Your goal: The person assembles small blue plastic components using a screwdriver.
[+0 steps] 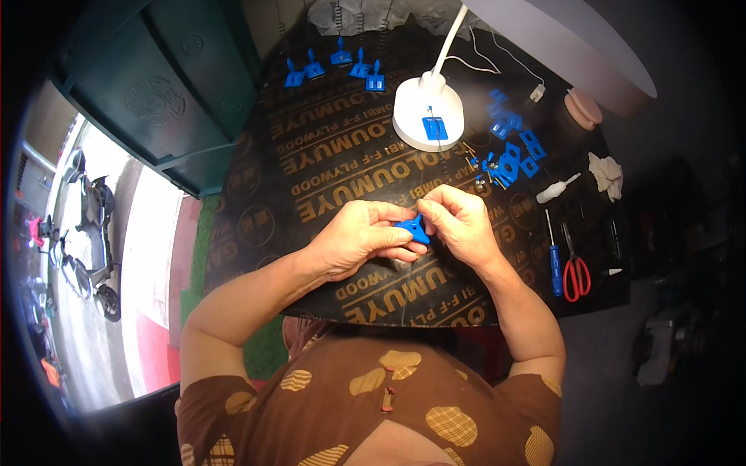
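Small blue plastic part [412, 227]: pinched between both hands above the near middle of the dark plywood board [326, 167], mostly covered by fingers; exact shape not told.

Left hand [359, 237]: fingers curled shut around the part's left side, thumb on top.

Right hand [458, 221]: fingertips closed on the part's right edge, knuckles raised.

Desk lamp, white [427, 113]: round base standing on the board just beyond the hands, gooseneck rising toward the far edge; broad white shade at upper right.

Blue square piece [434, 127]: lying on the lamp base.

Heap of blue plastic pieces [509, 147]: right of the lamp, mixed with small metal pins.

Row of five blue stemmed pieces [334, 68]: upright along the far edge of the board, well apart from the hands.

Blue-handled screwdriver [553, 260]: right of the right hand, lying lengthwise.

Red-handled scissors [575, 268]: just beside the screwdriver, blades closed, pointing away.

White-handled tool [558, 189]: beyond the scissors, lying aslant.

Crumpled white cloth [606, 175]: near the board's right edge.

Pink round object [583, 107]: far right corner.

Green crate [163, 85]: left of the board.
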A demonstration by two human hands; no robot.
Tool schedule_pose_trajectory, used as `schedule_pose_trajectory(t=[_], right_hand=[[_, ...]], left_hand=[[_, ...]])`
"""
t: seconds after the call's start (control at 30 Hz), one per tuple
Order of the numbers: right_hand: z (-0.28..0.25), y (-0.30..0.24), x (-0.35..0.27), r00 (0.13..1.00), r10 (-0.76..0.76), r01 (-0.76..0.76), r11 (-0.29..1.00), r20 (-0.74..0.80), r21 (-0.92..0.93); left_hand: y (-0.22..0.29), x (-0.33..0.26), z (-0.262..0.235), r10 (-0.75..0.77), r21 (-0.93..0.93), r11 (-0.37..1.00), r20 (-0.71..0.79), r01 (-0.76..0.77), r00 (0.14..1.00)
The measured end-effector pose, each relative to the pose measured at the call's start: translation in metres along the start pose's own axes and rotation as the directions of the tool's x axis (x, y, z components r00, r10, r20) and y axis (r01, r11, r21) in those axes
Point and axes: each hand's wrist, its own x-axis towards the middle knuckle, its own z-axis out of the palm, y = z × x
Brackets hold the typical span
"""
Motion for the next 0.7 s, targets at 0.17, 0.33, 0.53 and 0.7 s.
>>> schedule_pose_trajectory(t=[0.17, 0.33, 0.53, 0.7], right_hand=[[-0.0029, -0.0031, 0.0005, 0.996, 0.067, -0.069, 0.997, 0.059, 0.031], [-0.0061, -0.0055, 0.0007, 0.988, 0.124, -0.131, 0.989, 0.096, 0.069], [-0.0058, -0.0055, 0.0006, 0.981, 0.158, -0.168, 0.982, 0.113, 0.089], [-0.005, -0.0067, 0.0001, 0.979, 0.16, -0.175, 0.977, 0.126, 0.124]], left_hand=[[-0.0006, 0.0008, -0.0016, -0.011, 0.032, 0.999, -0.033, 0.012, 0.999], [0.0031, -0.0003, 0.0, -0.062, 0.059, 0.996, -0.013, 0.063, 0.998], [0.001, 0.0014, -0.0041, -0.076, 0.123, 0.99, 0.02, 0.073, 0.997], [0.0011, 0.0013, -0.0024, -0.11, 0.102, 0.989, 0.043, 0.105, 0.993]])
